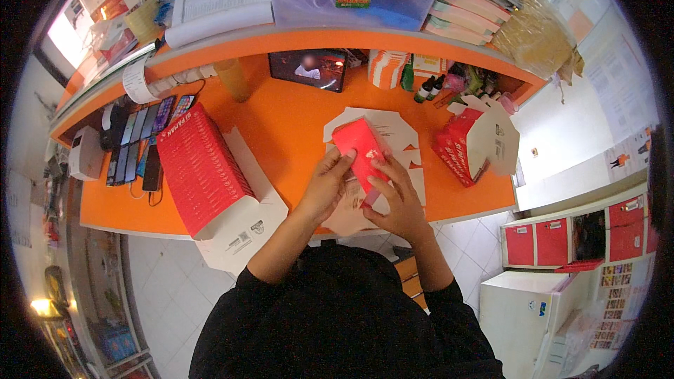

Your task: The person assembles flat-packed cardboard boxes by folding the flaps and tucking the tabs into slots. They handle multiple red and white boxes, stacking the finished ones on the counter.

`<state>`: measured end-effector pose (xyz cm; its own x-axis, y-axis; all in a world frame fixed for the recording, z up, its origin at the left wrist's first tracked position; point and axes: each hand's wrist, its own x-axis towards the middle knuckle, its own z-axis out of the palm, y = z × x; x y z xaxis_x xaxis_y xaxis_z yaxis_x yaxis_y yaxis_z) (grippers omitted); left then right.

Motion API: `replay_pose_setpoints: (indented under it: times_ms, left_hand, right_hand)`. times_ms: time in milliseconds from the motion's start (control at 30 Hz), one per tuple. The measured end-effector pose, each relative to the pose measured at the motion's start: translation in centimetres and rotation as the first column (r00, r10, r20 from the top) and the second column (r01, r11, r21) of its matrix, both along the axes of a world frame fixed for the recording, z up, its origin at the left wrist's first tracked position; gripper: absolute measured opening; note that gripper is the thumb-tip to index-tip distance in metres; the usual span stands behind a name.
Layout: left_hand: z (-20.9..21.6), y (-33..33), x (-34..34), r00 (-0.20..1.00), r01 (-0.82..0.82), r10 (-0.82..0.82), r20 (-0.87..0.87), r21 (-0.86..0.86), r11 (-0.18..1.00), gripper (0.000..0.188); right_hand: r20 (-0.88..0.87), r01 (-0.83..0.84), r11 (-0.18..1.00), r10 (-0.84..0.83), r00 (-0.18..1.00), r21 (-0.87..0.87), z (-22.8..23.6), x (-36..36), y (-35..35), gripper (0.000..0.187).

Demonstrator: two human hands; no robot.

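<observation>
In front of me a small red carton (360, 144), partly folded, is held between both hands. My left hand (324, 184) grips its left side, with the thumb on the red face. My right hand (400, 200) is closed around its right edge, the fingers curled over the red panel. Under the carton lie flat white carton blanks (385, 121) with cut flaps. To the left, a long stack of red carton blanks (201, 175) rests with white flaps sticking out on its right and near side. Red folded cartons (456, 151) with open white flaps sit at the right.
Several phones (133, 140) and a white box (86, 153) occupy the orange table's (281, 144) left end. At the back, a tablet (307, 70) stands beside striped cups (387, 70) and small dark bottles (428, 89). An overhead shelf carries a plastic bin (316, 10) and papers.
</observation>
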<state>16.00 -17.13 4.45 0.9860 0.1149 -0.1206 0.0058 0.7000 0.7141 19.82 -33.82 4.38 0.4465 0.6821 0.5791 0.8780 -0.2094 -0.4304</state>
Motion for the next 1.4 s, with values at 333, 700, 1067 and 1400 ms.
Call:
replay_pose_setpoints:
  times_ms: [333,700,1067,1400]
  left_hand:
    - [-0.3,1.6,0.7,0.99,-0.11,0.112,0.089,-0.026,0.994,0.024]
    - [1.4,-2.5,-1.6,0.983,-0.155,0.153,0.105,0.015,0.988,0.03]
    - [1.5,-2.0,-1.8,0.976,-0.218,0.202,0.084,0.29,0.932,0.022]
    - [0.1,-5.4,-2.0,0.983,-0.171,0.143,0.115,0.299,0.939,0.024]
  right_hand:
    - [-0.041,-0.242,0.959,0.25,0.967,0.148,2.6,-1.8,-0.4,0.039]
    - [-0.019,0.175,0.929,-0.179,0.984,0.326,2.5,-1.6,1.8,0.04]
    - [0.011,0.018,0.975,-0.021,1.0,0.222,2.6,-1.2,0.4,0.033]
    - [-0.125,0.347,0.827,-0.326,0.937,0.442,0.2,-1.8,1.4,0.025]
